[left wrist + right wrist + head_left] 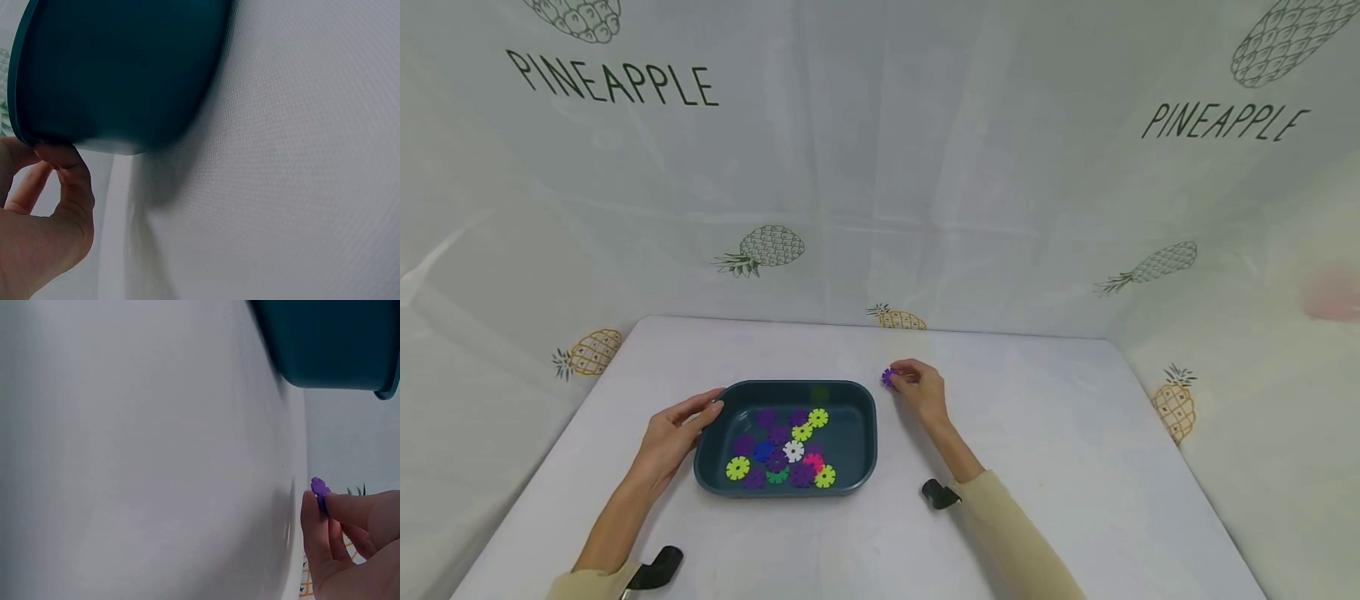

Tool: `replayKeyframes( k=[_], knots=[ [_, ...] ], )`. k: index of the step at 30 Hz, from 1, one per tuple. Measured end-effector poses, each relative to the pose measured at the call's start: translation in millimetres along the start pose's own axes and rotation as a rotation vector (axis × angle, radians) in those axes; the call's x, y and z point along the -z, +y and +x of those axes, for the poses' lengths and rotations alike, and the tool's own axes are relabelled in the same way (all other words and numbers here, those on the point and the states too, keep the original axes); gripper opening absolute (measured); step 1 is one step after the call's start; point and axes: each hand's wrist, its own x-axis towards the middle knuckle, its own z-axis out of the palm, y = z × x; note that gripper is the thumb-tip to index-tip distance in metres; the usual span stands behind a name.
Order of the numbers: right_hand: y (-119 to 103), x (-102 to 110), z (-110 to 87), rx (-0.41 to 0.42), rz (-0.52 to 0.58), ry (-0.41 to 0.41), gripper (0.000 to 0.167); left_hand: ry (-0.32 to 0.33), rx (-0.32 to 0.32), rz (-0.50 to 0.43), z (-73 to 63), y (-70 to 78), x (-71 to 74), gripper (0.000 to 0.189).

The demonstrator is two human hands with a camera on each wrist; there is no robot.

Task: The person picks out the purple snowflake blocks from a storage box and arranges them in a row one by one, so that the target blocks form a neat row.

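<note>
A dark teal tray (853,433) stands on the table, holding several notched, flower-like plastic discs in purple, yellow, white, blue, pink and green, such as the white disc (793,451). My left hand (672,435) pinches the tray's rim at its far left corner, between thumb and fingers. Beyond the tray's right end, my right hand (922,393) pinches a purple notched disc (887,377) between thumb and fingertips. In the right wrist view this purple disc (320,489) is seen nearly edge-on, apart from the tray. The left wrist view shows only the tray's outer wall (119,69).
The white-covered table (1045,467) reaches out to the right of the tray. A pale curtain (970,183) with pineapple prints rises behind the table and along its sides. Black wrist-camera mounts, one of them the right mount (940,494), stick out beside both forearms.
</note>
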Motion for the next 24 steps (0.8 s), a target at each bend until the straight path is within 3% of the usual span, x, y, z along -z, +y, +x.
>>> replayKeyframes(
  k=[7,12,19,24],
  knots=[
    [2.6,-5.2,4.1,0.019,-0.042,-0.049,0.015,0.002,-0.001,0.012,0.1,-1.5,0.3,0.069],
    [2.6,-8.9,7.7,0.08,-0.109,-0.087,0.014,0.003,-0.001,0.019,0.0,-0.7,0.5,0.069],
    [-0.7,-10.7,10.5,0.029,-0.122,-0.08,0.013,0.004,0.004,0.012,0.0,1.0,-0.2,0.068],
    [-0.9,-10.9,11.6,0.038,-0.158,-0.084,0.011,0.008,0.013,0.018,-0.2,0.9,-0.4,0.068]
  ],
)
